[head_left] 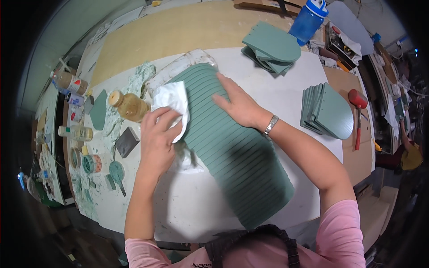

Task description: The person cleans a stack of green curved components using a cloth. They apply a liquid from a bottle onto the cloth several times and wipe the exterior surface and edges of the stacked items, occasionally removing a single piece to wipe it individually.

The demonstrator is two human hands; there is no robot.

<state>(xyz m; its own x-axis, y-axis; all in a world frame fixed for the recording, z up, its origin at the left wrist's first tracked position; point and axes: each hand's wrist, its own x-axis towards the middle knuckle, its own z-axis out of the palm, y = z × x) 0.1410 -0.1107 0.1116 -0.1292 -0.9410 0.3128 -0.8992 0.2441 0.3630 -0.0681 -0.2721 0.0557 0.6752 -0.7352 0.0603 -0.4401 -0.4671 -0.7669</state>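
A long row of overlapping green panels (232,165) with rounded ends lies fanned out in front of me, running from the middle of the table down toward my body. My left hand (157,136) has its fingers closed over a crumpled white cloth or paper (172,96) at the row's left edge. Fingers stretched, my right hand (241,106) rests flat on the panels' upper right side. Under the far end of the row is a whitish, stained block or pad (196,58). Another white crumpled piece (184,158) lies below my left hand.
Left of my hand are a bottle of yellowish liquid (129,107), a dark grey block (127,142), an open jar (91,164) and a green-smeared lid (116,171). Rightward stand green panel stacks (333,114) (272,42), a red mallet (358,99) and a blue bottle (307,23).
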